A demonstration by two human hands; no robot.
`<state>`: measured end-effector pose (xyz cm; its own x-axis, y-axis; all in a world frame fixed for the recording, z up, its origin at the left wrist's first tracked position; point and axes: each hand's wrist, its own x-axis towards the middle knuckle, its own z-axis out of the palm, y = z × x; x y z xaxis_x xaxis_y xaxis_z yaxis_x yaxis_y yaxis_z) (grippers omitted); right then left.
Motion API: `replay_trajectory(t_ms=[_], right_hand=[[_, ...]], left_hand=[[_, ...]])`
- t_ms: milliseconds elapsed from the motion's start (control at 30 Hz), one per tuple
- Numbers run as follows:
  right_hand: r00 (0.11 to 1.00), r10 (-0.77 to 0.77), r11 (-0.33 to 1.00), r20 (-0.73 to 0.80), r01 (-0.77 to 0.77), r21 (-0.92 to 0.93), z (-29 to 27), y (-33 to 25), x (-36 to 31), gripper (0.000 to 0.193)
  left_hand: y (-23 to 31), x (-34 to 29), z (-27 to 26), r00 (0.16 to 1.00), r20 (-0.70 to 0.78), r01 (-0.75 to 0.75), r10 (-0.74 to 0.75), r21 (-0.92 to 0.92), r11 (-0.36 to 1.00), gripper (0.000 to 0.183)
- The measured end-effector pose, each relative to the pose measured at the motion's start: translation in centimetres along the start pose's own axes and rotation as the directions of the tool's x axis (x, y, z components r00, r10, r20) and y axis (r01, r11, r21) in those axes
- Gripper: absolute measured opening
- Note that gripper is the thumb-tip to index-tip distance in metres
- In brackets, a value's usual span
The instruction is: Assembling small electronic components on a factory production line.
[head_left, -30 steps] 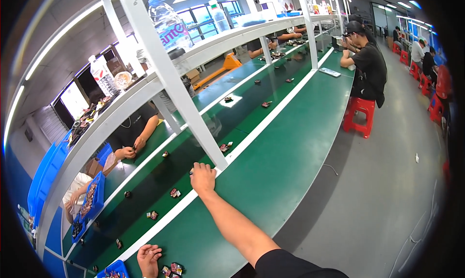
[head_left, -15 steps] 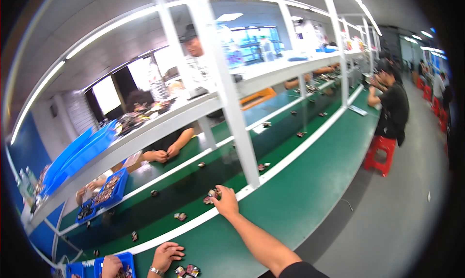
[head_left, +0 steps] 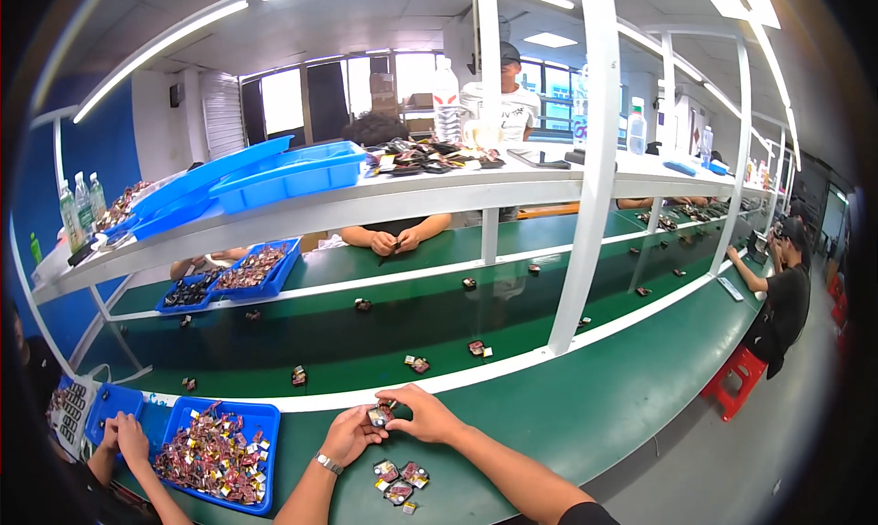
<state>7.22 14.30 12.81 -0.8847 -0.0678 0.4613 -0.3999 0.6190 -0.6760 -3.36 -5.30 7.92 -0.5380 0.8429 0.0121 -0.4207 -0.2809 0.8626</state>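
Note:
My left hand point(head_left: 350, 437), with a metal-banded watch at the wrist, and my right hand point(head_left: 426, 415) meet over the near green worktop. Between their fingertips is a small black electronic part point(head_left: 380, 417) with a pale round spot and reddish wiring; the fingers partly cover it. A small cluster of similar electronic parts point(head_left: 400, 484), with reddish wires and white and yellow bits, lies on the worktop just below my hands. To their left stands a blue tray point(head_left: 274, 420) heaped with such parts.
Beyond a white rail point(head_left: 311, 402) runs a dark green conveyor belt point(head_left: 329, 356) carrying scattered parts. A white post point(head_left: 585, 205) rises ahead right, holding a shelf point(head_left: 366, 196) with blue trays. At left are a co-worker's hands point(head_left: 128, 438); another's hands point(head_left: 393, 241) work across the belt.
My right hand has come back from the belt's edge to meet my left hand, with an electronic part now between them. The view has swung left, showing the full blue tray.

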Motion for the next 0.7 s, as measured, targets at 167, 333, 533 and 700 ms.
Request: replay_trajectory(t_ms=[167, 333, 533, 700], right_hand=[[0.999, -0.002, 1.0, 0.043, 0.003, -0.028, 0.3, 0.4, -0.7, 0.048], [0.984, -0.159, 0.986, 0.076, 0.162, -0.039, 0.1, 0.3, -0.8, 0.042], [0.964, -0.263, 0.954, 0.041, 0.266, -0.138, -0.1, 0.9, -0.1, 0.029], [0.966, -0.239, 0.953, -0.098, 0.213, -0.217, 0.3, 0.3, -0.1, 0.026]], left_hand=[[0.4, -0.6, 1.0, 0.995, -0.096, 0.025, -0.02, 0.053, 0.998, 0.032], [0.2, -0.8, 0.4, 0.996, -0.091, 0.017, -0.009, 0.096, 0.995, 0.027], [0.6, -0.4, 1.2, 0.994, -0.11, 0.036, -0.016, 0.185, 0.982, 0.032], [1.2, -0.3, 2.3, 0.993, -0.119, 0.012, 0.007, 0.162, 0.987, 0.043]])
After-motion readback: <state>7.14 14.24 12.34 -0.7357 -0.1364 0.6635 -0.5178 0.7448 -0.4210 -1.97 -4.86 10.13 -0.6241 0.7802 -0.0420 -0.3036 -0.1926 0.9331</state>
